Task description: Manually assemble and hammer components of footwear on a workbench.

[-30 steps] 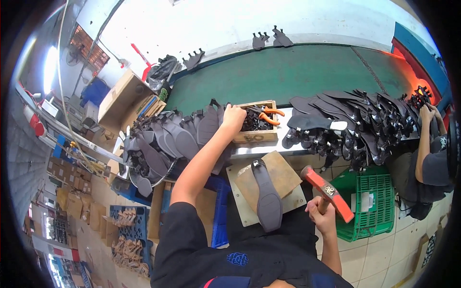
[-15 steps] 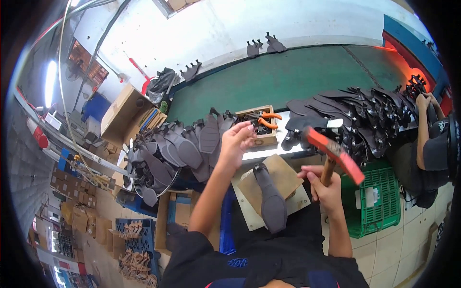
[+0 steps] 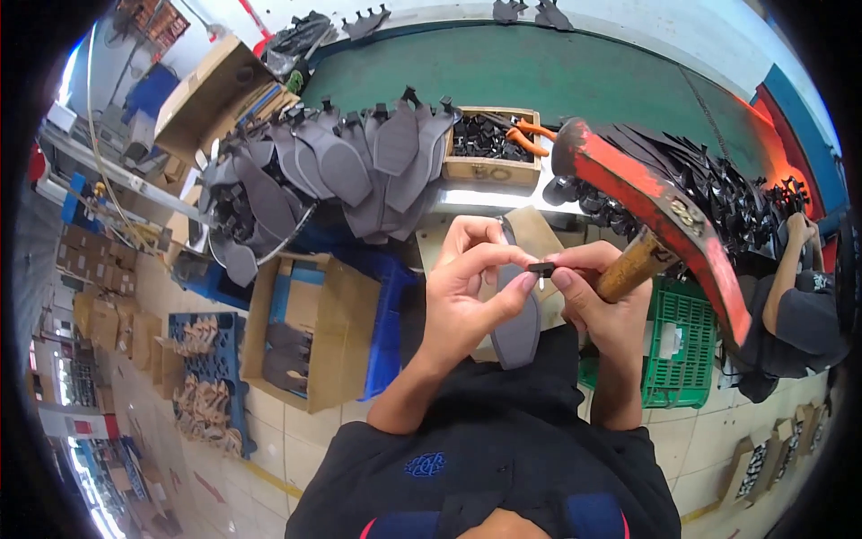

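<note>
My left hand (image 3: 467, 296) pinches a small black piece (image 3: 540, 268) between thumb and forefinger, with a short pale pin pointing down from it. Fingertips of my right hand (image 3: 602, 301) meet the same piece from the other side. That right hand also keeps hold of a hammer by its wooden handle; the worn red hammer head (image 3: 660, 193) looms large at the upper right. Below my hands a dark grey shoe sole (image 3: 518, 340) lies over my lap, its far end hidden behind my fingers. Part of a tan board (image 3: 536, 232) shows beyond it.
A wooden box (image 3: 489, 171) of small black parts holds orange-handled pliers (image 3: 528, 139). Grey soles (image 3: 341, 166) pile up at left, with more at right beside a green belt (image 3: 503, 76). A cardboard box (image 3: 346, 350) and green crate (image 3: 680, 359) flank me. Another person (image 3: 799, 305) works at right.
Both hands have come together over the sole and now meet at the small black piece. The hammer has moved closer to the view and stays in my right hand. The view has tilted downward.
</note>
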`<state>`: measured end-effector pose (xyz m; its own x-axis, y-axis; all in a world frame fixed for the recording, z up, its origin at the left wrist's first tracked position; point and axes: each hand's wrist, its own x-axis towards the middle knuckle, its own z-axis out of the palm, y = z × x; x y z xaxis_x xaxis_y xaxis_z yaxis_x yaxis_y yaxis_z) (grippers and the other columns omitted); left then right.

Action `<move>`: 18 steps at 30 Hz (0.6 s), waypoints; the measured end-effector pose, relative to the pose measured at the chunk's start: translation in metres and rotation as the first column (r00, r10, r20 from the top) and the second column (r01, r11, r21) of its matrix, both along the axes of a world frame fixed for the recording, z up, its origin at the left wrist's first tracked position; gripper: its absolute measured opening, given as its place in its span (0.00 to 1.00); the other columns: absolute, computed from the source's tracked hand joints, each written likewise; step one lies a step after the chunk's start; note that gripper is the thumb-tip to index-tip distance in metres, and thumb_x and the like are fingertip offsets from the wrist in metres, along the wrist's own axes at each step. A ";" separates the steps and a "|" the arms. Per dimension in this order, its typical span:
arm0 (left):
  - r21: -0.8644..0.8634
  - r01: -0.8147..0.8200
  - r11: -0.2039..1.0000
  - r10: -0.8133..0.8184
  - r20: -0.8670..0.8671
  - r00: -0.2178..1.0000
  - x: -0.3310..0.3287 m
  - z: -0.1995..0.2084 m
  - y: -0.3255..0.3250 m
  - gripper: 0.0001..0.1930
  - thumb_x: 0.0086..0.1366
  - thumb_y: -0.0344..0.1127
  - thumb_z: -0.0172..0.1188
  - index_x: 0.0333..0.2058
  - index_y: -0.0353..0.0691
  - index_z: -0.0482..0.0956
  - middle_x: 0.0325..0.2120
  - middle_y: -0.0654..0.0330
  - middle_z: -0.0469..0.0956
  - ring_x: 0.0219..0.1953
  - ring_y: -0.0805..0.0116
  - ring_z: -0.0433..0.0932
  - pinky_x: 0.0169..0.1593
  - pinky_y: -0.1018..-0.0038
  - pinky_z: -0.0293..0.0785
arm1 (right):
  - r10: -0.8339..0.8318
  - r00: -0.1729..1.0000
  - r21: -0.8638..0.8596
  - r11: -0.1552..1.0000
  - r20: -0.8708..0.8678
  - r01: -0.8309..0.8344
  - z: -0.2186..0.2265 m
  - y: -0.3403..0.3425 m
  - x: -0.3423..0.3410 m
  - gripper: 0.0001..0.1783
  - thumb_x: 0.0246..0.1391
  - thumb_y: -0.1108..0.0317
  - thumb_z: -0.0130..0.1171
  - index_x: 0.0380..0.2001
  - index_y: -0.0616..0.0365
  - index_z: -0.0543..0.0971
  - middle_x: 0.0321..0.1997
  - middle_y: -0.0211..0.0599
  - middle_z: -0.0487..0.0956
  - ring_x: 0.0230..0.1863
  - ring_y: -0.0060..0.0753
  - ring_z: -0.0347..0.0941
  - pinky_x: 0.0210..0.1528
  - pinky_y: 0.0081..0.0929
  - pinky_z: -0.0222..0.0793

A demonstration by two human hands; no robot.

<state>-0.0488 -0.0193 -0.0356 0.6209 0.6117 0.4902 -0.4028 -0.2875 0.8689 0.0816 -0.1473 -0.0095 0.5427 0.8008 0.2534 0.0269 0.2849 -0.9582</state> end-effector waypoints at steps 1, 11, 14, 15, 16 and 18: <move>-0.057 0.016 0.998 -0.019 -0.060 0.998 -0.005 -0.006 0.002 0.11 0.54 0.32 0.71 0.37 0.39 0.85 0.43 0.61 0.67 0.44 0.73 0.66 0.46 0.77 0.64 | 0.029 0.999 -0.091 0.995 -0.019 -0.031 -0.002 -0.001 0.001 0.10 0.55 0.72 0.68 0.39 0.66 0.82 0.37 0.37 0.83 0.35 0.19 0.78 0.35 0.16 0.74; 0.440 -0.136 0.888 0.300 -0.328 0.896 0.036 -0.129 0.081 0.18 0.58 0.45 0.68 0.42 0.41 0.81 0.50 0.53 0.78 0.54 0.56 0.75 0.52 0.60 0.68 | 0.065 0.980 -0.204 0.979 0.187 -0.026 -0.070 0.060 0.042 0.08 0.53 0.75 0.65 0.37 0.63 0.80 0.40 0.34 0.80 0.16 0.07 0.62 0.16 0.12 0.55; 0.379 -0.086 0.921 0.225 -0.342 0.912 0.046 -0.127 0.077 0.15 0.60 0.43 0.66 0.40 0.39 0.83 0.39 0.51 0.83 0.45 0.54 0.81 0.50 0.61 0.69 | 0.089 0.957 -0.362 0.932 0.275 0.017 -0.088 0.076 0.059 0.08 0.54 0.74 0.65 0.37 0.63 0.80 0.39 0.30 0.80 0.22 0.10 0.68 0.22 0.14 0.64; 0.379 -0.114 0.918 0.239 -0.303 0.922 0.045 -0.127 0.074 0.14 0.59 0.40 0.67 0.39 0.37 0.84 0.37 0.50 0.84 0.41 0.52 0.82 0.50 0.62 0.71 | 0.118 0.956 -0.300 0.953 0.267 -0.034 -0.096 0.080 0.061 0.08 0.53 0.73 0.65 0.37 0.62 0.81 0.36 0.29 0.80 0.26 0.12 0.71 0.28 0.16 0.67; 0.376 -0.118 0.919 0.240 -0.298 0.924 0.045 -0.127 0.072 0.14 0.59 0.40 0.67 0.39 0.37 0.84 0.37 0.50 0.84 0.41 0.52 0.82 0.50 0.62 0.71 | 0.148 0.954 -0.236 0.968 0.260 -0.086 -0.103 0.083 0.063 0.09 0.53 0.72 0.65 0.38 0.62 0.81 0.33 0.27 0.80 0.30 0.15 0.74 0.33 0.18 0.69; 0.328 -0.151 0.933 0.244 -0.265 0.933 0.045 -0.127 0.068 0.14 0.59 0.36 0.67 0.43 0.37 0.84 0.37 0.49 0.83 0.40 0.55 0.83 0.46 0.65 0.75 | 0.173 0.947 -0.277 0.956 0.270 -0.096 -0.110 0.084 0.070 0.09 0.53 0.72 0.65 0.38 0.62 0.81 0.33 0.29 0.80 0.34 0.17 0.75 0.38 0.21 0.71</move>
